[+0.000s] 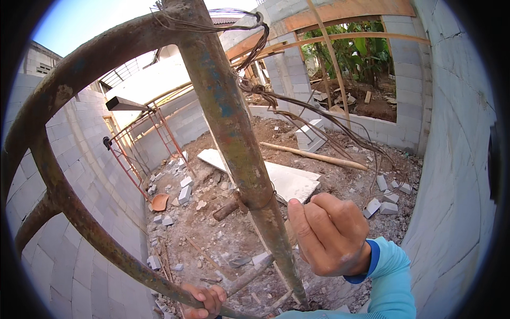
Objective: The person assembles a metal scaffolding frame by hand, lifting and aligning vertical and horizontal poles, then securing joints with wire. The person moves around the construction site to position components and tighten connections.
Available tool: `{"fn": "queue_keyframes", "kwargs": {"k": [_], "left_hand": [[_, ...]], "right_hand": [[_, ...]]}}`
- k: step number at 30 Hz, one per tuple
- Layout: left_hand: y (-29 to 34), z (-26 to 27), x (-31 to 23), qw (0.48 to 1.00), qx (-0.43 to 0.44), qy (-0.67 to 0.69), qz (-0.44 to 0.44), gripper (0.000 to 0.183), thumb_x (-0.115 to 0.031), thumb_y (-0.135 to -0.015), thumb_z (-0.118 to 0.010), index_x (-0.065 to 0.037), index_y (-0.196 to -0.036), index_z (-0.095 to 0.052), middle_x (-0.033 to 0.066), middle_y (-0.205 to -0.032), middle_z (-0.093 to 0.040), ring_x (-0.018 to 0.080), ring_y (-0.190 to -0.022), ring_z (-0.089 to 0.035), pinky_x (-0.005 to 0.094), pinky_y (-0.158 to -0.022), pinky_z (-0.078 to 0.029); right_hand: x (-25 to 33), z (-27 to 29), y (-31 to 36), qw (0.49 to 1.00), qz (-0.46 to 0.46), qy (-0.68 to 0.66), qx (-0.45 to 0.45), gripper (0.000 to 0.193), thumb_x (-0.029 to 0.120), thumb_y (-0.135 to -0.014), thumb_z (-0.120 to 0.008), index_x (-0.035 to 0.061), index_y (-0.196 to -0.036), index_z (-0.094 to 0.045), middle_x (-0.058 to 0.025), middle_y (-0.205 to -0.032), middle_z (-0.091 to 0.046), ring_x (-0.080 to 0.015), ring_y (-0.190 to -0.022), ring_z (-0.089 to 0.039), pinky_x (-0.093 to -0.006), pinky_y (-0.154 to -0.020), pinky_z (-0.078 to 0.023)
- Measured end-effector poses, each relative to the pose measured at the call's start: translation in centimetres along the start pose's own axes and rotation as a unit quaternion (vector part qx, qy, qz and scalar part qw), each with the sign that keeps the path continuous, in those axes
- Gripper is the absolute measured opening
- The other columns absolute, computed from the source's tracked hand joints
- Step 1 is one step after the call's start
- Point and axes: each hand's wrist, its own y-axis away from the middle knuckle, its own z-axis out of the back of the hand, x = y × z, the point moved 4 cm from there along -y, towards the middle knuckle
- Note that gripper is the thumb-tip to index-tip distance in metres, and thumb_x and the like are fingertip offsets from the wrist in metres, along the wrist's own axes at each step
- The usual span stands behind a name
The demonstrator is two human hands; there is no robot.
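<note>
In front of me stands a rusty scaffold frame (pixel 228 111) of thick, paint-flecked steel pipe. My left hand (pixel 204 300) is closed round its lower curved pipe, at the bottom of the view. Right of the upright pipe, my right hand (pixel 332 234) is raised and closed, fingers curled and thumb pressed in. A thin wire (pixel 275 192) loops round the upright and runs to those fingertips; its end is hidden in them. A short pipe stub (pixel 226 210) sticks out on the upright's left side. Dark bundled wires (pixel 260 90) hang from the frame's top and trail right.
Grey block walls (pixel 69 212) rise on both sides. Below lie rubble, loose light blocks (pixel 388 207), a white board (pixel 287 178) and a wooden pole (pixel 319 156). A red scaffold (pixel 170 133) stands at the back left. Timber strips cross a window opening (pixel 356 69).
</note>
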Motion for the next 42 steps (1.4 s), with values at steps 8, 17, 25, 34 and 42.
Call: {"fn": "queue_keyframes", "kwargs": {"k": [8, 17, 25, 34, 42], "left_hand": [[-0.6, -0.6, 0.1, 1.000, 0.002, 0.010, 0.016, 0.039, -0.005, -0.077, -0.063, -0.001, -0.111, -0.046, 0.0094, -0.059, -0.047, 0.0219, -0.043, -0.045, 0.0471, -0.084, -0.046], [-0.2, -0.1, 0.2, 1.000, 0.004, 0.018, 0.017, 0.039, -0.004, -0.078, -0.064, -0.001, -0.113, -0.046, 0.0097, -0.062, -0.049, 0.0218, -0.044, -0.046, 0.0473, -0.083, -0.045], [-0.2, -0.2, 0.0, 1.000, 0.004, 0.014, 0.021, 0.039, -0.004, -0.078, -0.064, -0.001, -0.113, -0.046, 0.0100, -0.063, -0.049, 0.0220, -0.046, -0.047, 0.0466, -0.084, -0.045], [-0.3, -0.4, 0.1, 1.000, 0.000, 0.017, 0.025, 0.041, -0.004, -0.077, -0.065, 0.001, -0.114, -0.048, 0.0107, -0.061, -0.049, 0.0226, -0.045, -0.047, 0.0472, -0.083, -0.045], [0.1, -0.4, -0.3, 0.999, -0.036, -0.014, 0.033, 0.041, -0.003, -0.075, -0.064, 0.001, -0.112, -0.049, 0.0099, -0.058, -0.047, 0.0213, -0.042, -0.044, 0.0475, -0.082, -0.046]], "right_hand": [[-2.7, -6.3, 4.9, 0.898, -0.182, -0.326, 0.231, 0.038, 0.010, -0.078, -0.075, -0.0036, -0.113, -0.068, -0.0146, -0.093, -0.067, -0.0317, -0.096, -0.064, -0.0405, -0.079, -0.050], [-6.7, -5.6, 2.8, 0.613, -0.259, -0.658, 0.352, 0.042, 0.031, -0.106, -0.055, -0.0031, -0.130, -0.058, -0.0100, -0.110, -0.069, -0.0202, -0.105, -0.065, -0.0334, -0.090, -0.052], [-5.8, -7.2, 1.5, 0.417, -0.377, -0.714, 0.417, 0.045, 0.041, -0.108, -0.047, 0.0045, -0.088, -0.065, -0.0004, -0.073, -0.060, -0.0084, -0.063, -0.057, -0.0222, -0.057, -0.045], [-5.3, -8.2, 2.0, 0.373, -0.377, -0.769, 0.357, 0.040, 0.030, -0.106, -0.054, 0.0077, -0.073, -0.051, 0.0017, -0.068, -0.044, -0.0107, -0.060, -0.044, -0.0304, -0.055, -0.036], [-6.0, -5.2, -1.5, 0.934, 0.072, -0.302, 0.176, 0.032, 0.020, -0.094, -0.069, 0.0074, -0.070, -0.051, -0.0057, -0.071, -0.046, -0.0219, -0.065, -0.052, -0.0400, -0.057, -0.041]]}}
